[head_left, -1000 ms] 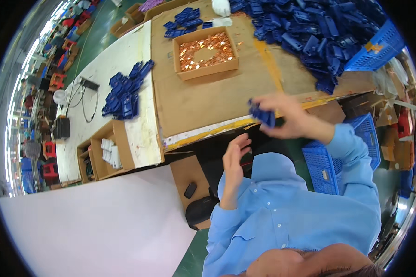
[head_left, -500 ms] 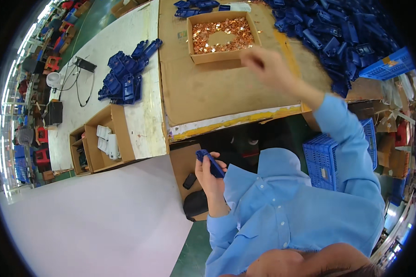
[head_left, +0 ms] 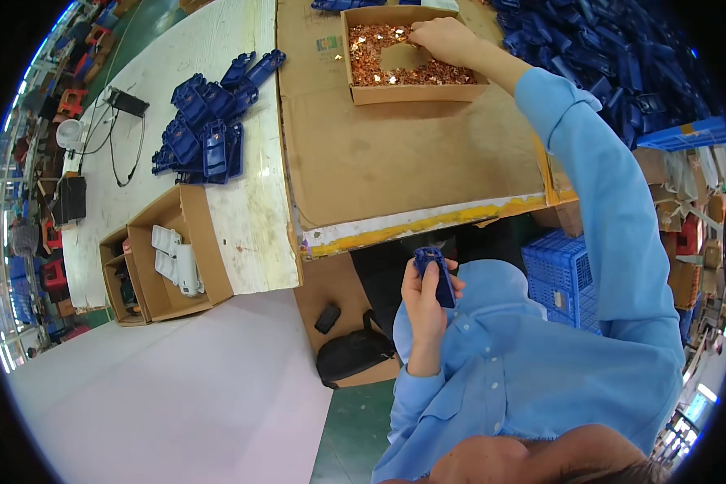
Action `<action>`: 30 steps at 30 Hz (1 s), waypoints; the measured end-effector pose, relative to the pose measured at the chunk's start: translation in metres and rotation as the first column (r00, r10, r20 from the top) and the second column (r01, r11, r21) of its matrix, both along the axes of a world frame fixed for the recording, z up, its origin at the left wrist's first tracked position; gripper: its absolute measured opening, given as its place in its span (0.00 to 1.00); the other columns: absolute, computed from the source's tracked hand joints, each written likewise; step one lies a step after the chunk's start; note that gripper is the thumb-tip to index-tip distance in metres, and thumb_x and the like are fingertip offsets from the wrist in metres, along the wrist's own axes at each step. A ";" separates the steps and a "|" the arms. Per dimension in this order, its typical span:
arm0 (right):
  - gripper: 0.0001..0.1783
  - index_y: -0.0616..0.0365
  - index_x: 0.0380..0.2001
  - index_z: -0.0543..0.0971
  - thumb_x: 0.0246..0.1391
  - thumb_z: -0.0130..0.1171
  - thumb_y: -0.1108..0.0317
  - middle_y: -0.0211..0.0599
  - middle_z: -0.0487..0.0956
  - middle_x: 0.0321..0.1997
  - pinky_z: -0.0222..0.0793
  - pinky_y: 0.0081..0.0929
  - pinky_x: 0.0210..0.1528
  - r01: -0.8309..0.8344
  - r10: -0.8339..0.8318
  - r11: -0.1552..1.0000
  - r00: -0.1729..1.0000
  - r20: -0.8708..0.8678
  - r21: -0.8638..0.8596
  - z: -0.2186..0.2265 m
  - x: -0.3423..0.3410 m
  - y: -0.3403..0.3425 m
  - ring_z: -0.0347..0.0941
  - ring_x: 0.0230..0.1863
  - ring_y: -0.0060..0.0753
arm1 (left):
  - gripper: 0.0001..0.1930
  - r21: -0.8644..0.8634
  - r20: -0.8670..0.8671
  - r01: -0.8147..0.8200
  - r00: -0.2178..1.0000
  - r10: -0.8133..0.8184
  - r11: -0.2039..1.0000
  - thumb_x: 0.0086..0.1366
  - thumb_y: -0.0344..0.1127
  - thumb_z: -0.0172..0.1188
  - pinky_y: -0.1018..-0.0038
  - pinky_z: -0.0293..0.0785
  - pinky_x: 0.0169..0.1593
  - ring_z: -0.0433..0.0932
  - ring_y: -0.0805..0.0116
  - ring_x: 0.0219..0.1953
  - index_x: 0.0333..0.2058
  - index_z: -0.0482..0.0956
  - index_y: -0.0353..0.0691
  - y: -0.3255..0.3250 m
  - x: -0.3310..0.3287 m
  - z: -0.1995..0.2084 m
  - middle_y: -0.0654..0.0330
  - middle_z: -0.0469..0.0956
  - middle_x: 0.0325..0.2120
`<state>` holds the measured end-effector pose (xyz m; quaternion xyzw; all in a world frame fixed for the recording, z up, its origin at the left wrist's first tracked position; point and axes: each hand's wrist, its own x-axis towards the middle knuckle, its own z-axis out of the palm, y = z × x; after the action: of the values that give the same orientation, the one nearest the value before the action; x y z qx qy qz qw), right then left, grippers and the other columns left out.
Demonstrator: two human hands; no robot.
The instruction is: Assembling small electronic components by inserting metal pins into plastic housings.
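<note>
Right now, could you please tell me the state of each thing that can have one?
Blue part: held, tilted
Left grip: closed on that part
Copper pieces: loose
Right grip: at those pieces, closure unclear
Cardboard box: open-topped
Divided carton: open, white parts inside
Left blue heap: jumbled
Right blue heap: jumbled

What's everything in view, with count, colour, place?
Table: one or two, white, upper half
Cardboard sheet: one, brown, on table
Shallow box: one, brown, on sheet
Metal pieces: many, copper, in shallow box
Held part: one, blue, lower centre
Large parts pile: one, blue, right
Smaller parts piles: two, blue, left, top centre
Divided box: one, brown, left
White parts: at least two, white, in divided box
Crates: two, blue, right
Bag: one, black, lower centre
Panel: one, white, lower left
Stools: several, red, far left
Sleeves: two, light blue, both arms
Left hand: one, bare, around held part
Right hand: one, bare, at shallow box
</note>
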<state>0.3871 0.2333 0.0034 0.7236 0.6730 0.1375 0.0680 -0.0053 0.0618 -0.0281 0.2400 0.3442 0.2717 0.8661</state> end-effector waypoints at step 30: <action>0.04 0.62 0.28 0.75 0.47 0.57 0.74 0.34 0.78 0.24 0.69 0.25 0.30 0.144 0.253 0.955 0.052 -0.966 0.258 0.059 -0.177 -0.253 0.73 0.26 0.25 | 0.14 0.321 -0.213 0.182 0.970 -0.117 0.929 0.68 0.37 0.52 0.78 0.73 0.26 0.77 0.70 0.25 0.50 0.70 0.39 -0.034 0.011 0.021 0.53 0.80 0.35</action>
<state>0.2100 -0.0200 0.0623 0.5927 0.5330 -0.2997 -0.5241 0.0059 0.0273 -0.0067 0.4357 0.3542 0.2355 0.7933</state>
